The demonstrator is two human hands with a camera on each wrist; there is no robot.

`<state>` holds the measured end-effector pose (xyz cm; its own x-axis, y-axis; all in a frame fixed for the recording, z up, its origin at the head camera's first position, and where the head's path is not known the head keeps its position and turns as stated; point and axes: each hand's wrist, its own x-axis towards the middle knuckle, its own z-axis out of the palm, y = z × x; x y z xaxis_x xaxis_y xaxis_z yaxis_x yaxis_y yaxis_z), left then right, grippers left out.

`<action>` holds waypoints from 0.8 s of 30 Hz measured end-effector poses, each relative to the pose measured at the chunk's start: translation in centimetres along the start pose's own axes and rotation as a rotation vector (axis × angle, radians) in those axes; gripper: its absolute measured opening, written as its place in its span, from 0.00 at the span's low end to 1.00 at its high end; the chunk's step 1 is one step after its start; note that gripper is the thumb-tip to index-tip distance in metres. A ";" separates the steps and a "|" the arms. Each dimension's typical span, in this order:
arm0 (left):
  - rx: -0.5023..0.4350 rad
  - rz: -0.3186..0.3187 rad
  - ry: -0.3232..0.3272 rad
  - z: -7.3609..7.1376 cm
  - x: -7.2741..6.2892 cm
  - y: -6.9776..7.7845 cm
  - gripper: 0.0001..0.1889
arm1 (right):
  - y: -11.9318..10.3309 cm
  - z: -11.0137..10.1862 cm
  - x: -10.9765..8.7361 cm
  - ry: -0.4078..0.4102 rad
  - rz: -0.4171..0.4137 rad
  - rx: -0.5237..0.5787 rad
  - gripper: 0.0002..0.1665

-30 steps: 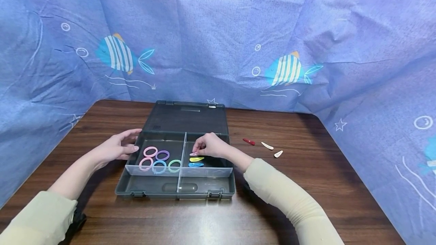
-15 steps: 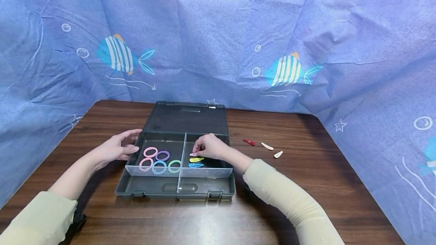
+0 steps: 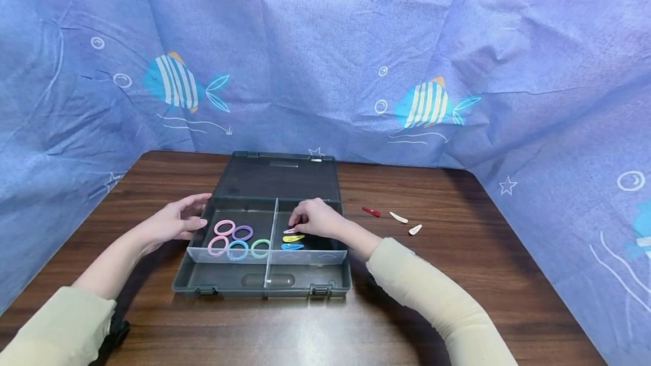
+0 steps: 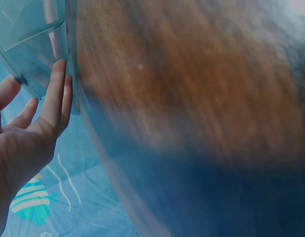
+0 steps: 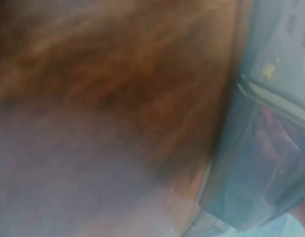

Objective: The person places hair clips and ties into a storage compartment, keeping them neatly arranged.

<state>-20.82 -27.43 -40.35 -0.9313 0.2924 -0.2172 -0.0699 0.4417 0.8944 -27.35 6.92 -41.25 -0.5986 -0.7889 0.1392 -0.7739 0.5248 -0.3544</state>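
Note:
A dark translucent divided box (image 3: 221, 284) lies with its lid (image 3: 285, 177) folded back. My left hand (image 3: 170, 219) rests at the box's left side, its fingers extended against the wall in the left wrist view. Inside the back right compartment, my right hand (image 3: 317, 219) has thumb and index fingertips at a pink hair clip (image 3: 289, 231), with a small dark gap between the tips. Just in front of it lie a yellow hair clip (image 3: 293, 238) and a blue hair clip (image 3: 292, 247). Several coloured hair ties, among them a purple hair tie (image 3: 242, 232), occupy the back left compartment.
To the right of the box, a red hair clip (image 3: 371, 211) and two whitish ones, a nearer hair clip (image 3: 415, 230) and a farther hair clip (image 3: 399, 217), lie on the wooden table (image 3: 447, 253). A blue fish-print cloth (image 3: 325, 61) hangs behind the table.
My right fingertips have shifted slightly back and right, parting a little, and more of the pink hair clip shows. My left hand and the box have stayed in place.

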 end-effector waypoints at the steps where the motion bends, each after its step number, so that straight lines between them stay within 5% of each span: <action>1: 0.006 0.000 -0.001 0.0 0.0 0.0 0.39 | 0.0 -0.2 -0.1 0.006 -0.006 0.014 0.04; 24: -0.002 0.024 -0.017 -0.1 0.1 -0.2 0.38 | 1.5 -6.6 -5.0 0.045 -0.017 0.204 0.08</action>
<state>-20.93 -27.61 -40.54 -0.9267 0.3170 -0.2019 -0.0482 0.4325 0.9003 -26.88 13.73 -36.35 -0.5977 -0.7798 0.1863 -0.7289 0.4318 -0.5312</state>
